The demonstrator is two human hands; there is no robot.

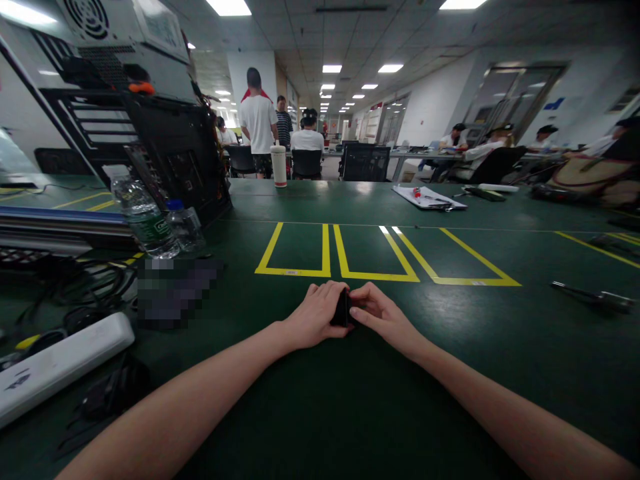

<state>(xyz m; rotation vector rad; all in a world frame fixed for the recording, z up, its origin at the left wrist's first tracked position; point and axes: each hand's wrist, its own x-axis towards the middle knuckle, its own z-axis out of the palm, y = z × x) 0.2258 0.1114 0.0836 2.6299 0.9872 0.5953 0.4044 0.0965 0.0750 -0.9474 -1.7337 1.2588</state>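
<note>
One hand, the left (313, 315), clasps a small black object (341, 311) at seven o'clock from the middle yellow outline (377, 275); the right hand (384, 318) curls at its three o'clock side, contact unclear from here. I'd judge it's being steadied; handling it calls for a firm grip.

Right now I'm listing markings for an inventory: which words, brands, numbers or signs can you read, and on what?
None can be read with certainty.
Green label on the larger bottle: too blurred.
White stickers on the yellow tape: too small.
Dark marks on the long white bar: illegible.
Blue mark on the wall: no readable wording.
</note>
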